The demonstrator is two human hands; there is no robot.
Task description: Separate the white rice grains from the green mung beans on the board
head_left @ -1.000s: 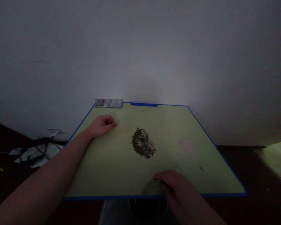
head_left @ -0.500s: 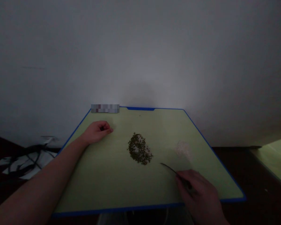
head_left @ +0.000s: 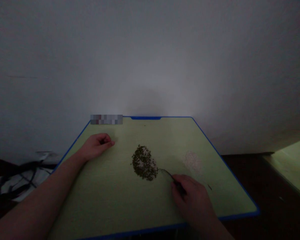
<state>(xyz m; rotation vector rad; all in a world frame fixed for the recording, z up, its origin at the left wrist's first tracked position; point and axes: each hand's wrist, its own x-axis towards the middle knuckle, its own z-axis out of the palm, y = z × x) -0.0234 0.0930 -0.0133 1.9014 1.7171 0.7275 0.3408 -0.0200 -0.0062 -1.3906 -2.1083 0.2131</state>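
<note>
My right hand (head_left: 192, 196) is closed around a slim dark pair of tweezers (head_left: 168, 173) with a thin curved tip. The tip points left, close to the right edge of a mixed pile (head_left: 143, 163) of small dark-green and whitish grains. My left hand (head_left: 97, 145) rests on the board left of the pile, fingers curled in and thumb along them; nothing shows in it. Right of the pile lies a thin patch of whitish grains (head_left: 192, 160), just beyond my right hand. The picture is dim, so single grains are hard to make out.
A pale-green table top (head_left: 110, 200) with a blue rim stands against a grey wall (head_left: 150, 60). A small dark sliver (head_left: 209, 187) lies right of my right hand. Black cables (head_left: 17, 180) lie at the left, below the table. Another pale surface (head_left: 290, 160) is at the right.
My right hand has moved left with the tweezers, bringing their tip to the mixed pile's edge. The view has shifted slightly. My left hand keeps its place on the board.
</note>
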